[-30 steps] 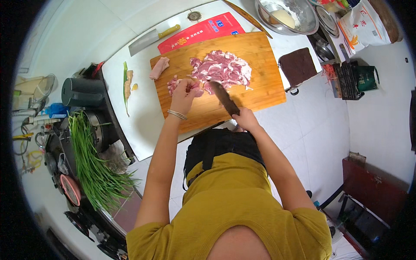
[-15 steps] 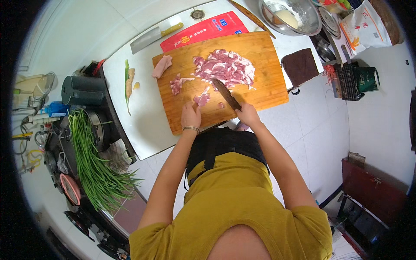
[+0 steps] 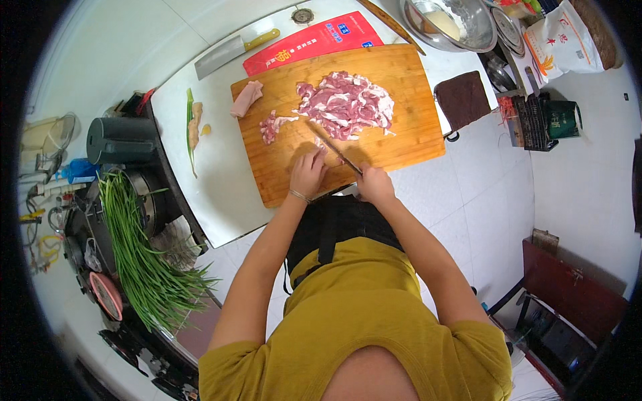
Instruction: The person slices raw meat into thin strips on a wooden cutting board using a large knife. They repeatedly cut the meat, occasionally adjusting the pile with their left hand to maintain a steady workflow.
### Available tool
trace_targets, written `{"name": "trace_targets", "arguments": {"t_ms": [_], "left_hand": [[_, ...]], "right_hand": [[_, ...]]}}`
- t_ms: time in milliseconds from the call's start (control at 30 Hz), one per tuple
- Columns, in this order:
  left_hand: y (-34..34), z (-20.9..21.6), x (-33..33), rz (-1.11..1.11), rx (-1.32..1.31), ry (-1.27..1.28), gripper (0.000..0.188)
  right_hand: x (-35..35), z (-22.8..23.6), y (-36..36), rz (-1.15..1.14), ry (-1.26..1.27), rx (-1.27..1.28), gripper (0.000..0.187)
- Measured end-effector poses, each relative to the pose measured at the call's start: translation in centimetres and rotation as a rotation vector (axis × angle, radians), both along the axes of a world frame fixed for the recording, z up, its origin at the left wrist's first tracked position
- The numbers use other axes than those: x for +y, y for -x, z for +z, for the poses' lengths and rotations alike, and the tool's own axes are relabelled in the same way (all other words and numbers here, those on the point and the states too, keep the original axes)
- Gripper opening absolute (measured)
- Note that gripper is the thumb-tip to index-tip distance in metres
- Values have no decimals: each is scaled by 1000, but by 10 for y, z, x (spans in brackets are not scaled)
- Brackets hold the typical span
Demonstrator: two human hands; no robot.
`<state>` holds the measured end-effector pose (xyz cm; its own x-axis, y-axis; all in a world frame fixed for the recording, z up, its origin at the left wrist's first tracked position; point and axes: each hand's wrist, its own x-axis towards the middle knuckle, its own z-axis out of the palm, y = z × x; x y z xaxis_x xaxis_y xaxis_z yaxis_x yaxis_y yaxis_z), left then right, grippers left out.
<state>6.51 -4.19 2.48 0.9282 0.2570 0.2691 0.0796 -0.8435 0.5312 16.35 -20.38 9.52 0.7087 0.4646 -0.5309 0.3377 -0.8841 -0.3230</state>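
Note:
On the wooden cutting board (image 3: pixel 394 157), my right hand (image 3: pixel 376 184) grips a kitchen knife (image 3: pixel 332 147) by its handle. Its blade points up and left, edge-on to the view. My left hand (image 3: pixel 309 172) lies just left of the blade, with bent fingers pressing on a small piece of meat (image 3: pixel 319 142) that they mostly cover. A spread heap of sliced raw meat (image 3: pixel 344 103) lies beyond the knife. Further left is a small pile of meat scraps (image 3: pixel 273 125), and a pale pink slab (image 3: pixel 247 99) sits at the board's upper left corner.
Behind the board lie a cleaver (image 3: pixel 231 53) and a red package (image 3: pixel 314 43). Ginger (image 3: pixel 194 123) and a green onion (image 3: pixel 190 144) are left on the white counter (image 3: pixel 221 194). A steel bowl with dough (image 3: pixel 449 25) stands far right, a brown cloth (image 3: pixel 463 100) nearer. Long green chives (image 3: pixel 144 260) lie left.
My left hand has moved right and slightly forward, onto the small meat piece. The knife has shifted left, and its blade has turned from flat to edge-on.

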Motion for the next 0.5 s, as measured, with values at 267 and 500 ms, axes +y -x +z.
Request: {"name": "trace_targets", "arguments": {"t_ms": [267,500], "left_hand": [[0,-29,13,-71,-5,-17,27],[-5,-31,13,-88,-48,-6,27]], "right_hand": [[15,-11,3,203,28,-94,15],[27,-14,1,222,18,-116,15]]}}
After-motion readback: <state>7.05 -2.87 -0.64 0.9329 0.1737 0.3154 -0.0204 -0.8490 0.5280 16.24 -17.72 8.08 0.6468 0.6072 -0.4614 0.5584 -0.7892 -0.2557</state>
